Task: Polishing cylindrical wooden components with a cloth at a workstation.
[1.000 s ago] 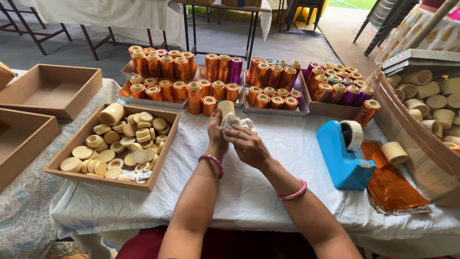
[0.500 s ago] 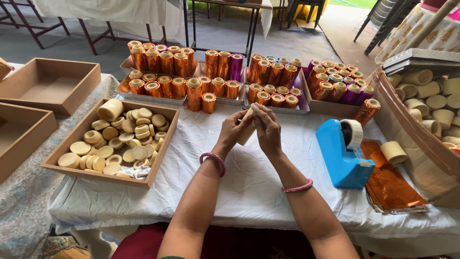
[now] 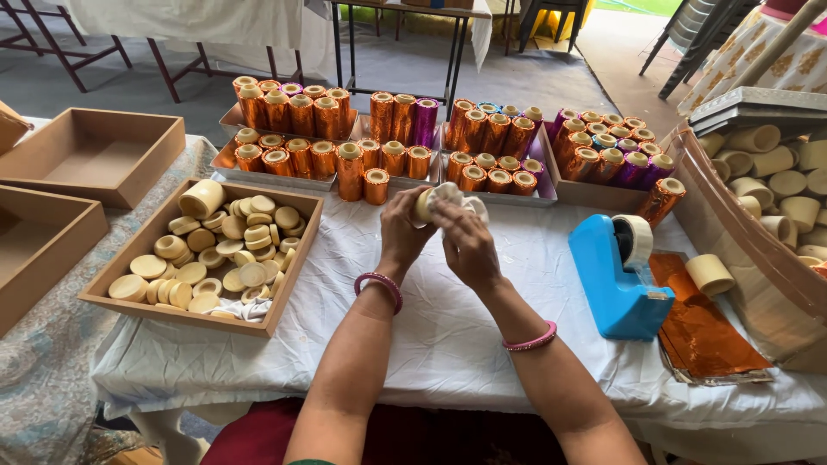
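Both hands meet above the bench (image 3: 448, 344), just behind the blue tape dispenser's (image 3: 618, 274) left side. Left hand (image 3: 403, 231): fingers closed around a cream roll (image 3: 425, 205), held raised off the cloth. Right hand (image 3: 463, 245): fingers curled against a white wrapping (image 3: 461, 200) on the same roll. Left of the dispenser, a brown tray (image 3: 284, 297) holds cream discs. Behind it stand foil-covered rolls (image 3: 379, 142). Orange foil sheets (image 3: 702, 331) lie just right of it
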